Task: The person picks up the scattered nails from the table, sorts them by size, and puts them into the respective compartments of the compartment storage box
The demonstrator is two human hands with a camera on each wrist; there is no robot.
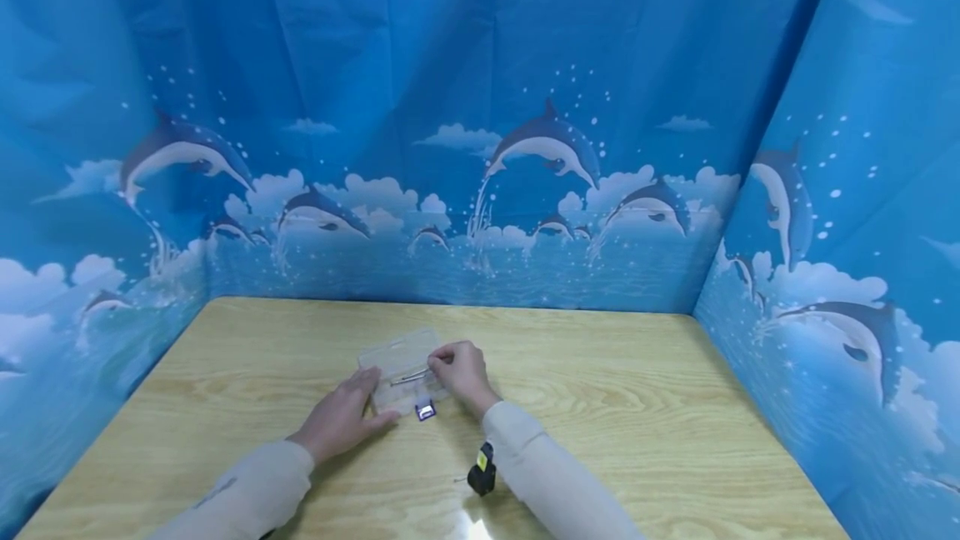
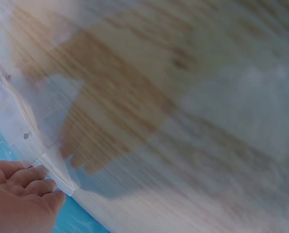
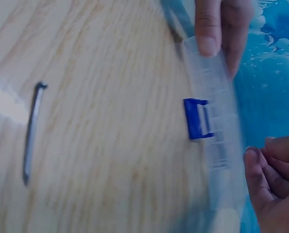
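A clear plastic box [image 1: 393, 402] lies on the table with its lid [image 1: 405, 350] folded back and a blue latch [image 3: 196, 119] on its front. My left hand [image 1: 348, 415] grips the left side, thumb [image 3: 208, 46] at the front wall; the left wrist view catches curled fingers [image 2: 35, 184] by the box edge. Thin metal nails [image 1: 408, 377] show over the box. My right hand [image 1: 461, 373] pinches at a nail's right end, its fingertips above the right part of the box. In the right wrist view, my right fingers [image 3: 261, 174] are bent together behind the box.
A loose nail [image 3: 33, 133] lies on the wooden table [image 1: 637, 407] in front of the box. At the right sleeve sits a small black device [image 1: 482, 469] with a yellow label. A blue dolphin-print curtain [image 1: 450, 148] stands along the table's back and sides.
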